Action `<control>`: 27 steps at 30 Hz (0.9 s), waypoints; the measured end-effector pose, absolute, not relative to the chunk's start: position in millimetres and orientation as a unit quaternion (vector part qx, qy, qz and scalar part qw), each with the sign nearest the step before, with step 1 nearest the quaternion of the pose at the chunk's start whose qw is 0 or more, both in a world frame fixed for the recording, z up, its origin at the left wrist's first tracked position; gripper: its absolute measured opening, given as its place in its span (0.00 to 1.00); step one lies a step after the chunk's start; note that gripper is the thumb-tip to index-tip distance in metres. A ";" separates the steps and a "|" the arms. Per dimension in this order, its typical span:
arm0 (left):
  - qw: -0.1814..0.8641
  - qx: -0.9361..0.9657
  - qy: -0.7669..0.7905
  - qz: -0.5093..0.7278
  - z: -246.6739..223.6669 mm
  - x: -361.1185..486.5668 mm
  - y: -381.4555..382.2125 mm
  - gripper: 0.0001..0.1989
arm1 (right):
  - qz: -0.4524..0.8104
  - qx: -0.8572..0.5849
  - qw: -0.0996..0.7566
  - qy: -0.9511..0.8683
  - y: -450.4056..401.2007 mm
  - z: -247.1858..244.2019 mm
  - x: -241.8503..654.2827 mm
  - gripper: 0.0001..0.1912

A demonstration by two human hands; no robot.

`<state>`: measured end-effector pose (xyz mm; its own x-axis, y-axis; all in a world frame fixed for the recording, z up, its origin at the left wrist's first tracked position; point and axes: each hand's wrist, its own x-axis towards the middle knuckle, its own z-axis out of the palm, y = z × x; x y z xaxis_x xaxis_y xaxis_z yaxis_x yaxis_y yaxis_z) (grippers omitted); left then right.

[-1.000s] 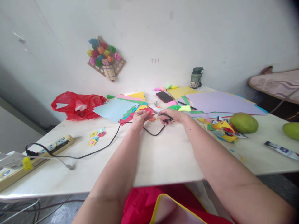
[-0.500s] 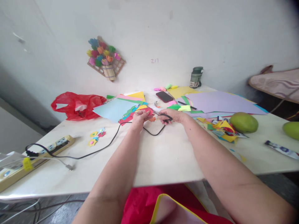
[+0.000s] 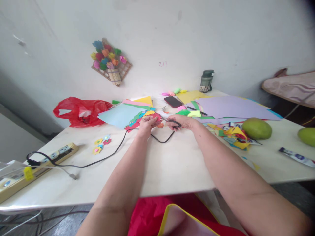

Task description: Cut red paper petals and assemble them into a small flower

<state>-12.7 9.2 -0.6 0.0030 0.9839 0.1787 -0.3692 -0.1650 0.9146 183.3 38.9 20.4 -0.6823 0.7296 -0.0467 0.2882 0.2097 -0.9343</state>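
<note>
Pinching some red paper [image 3: 156, 116] tight in the nearly closed left hand [image 3: 148, 124]. Gripping black-handled scissors [image 3: 177, 123] in the curled-up right hand [image 3: 180, 121], right by the paper. Holding both over the worktop [image 3: 172, 170], near a black cord [image 3: 162, 142] and some bright paper scraps [image 3: 136, 119].

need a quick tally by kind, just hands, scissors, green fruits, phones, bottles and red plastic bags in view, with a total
Hands: 2, the left hand and the right hand
Scissors: 1 pair
Green fruits: 2, one cut off by the picture's edge
Phone: 1
Bottle: 1
Red plastic bag: 1
Total: 8
</note>
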 end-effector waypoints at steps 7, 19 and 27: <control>0.548 0.447 0.344 0.618 -0.9 -12.8 8.9 0.22 | 0.529 -0.334 0.214 -0.750 34.7 23.4 183.3 0.13; 0.549 0.450 0.341 0.616 -1.1 -13.0 8.5 0.23 | 0.524 -0.326 0.211 -0.758 37.0 20.4 184.3 0.13; 0.549 0.448 0.338 0.619 -1.8 -12.6 9.8 0.23 | 0.534 -0.327 0.215 -0.750 35.8 21.2 182.1 0.13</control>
<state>-12.6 9.8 -1.8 0.0044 0.9831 0.1832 -0.3780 -0.1680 0.9105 182.1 35.8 21.2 -0.6941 0.7194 -0.0258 0.2600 0.2171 -0.9409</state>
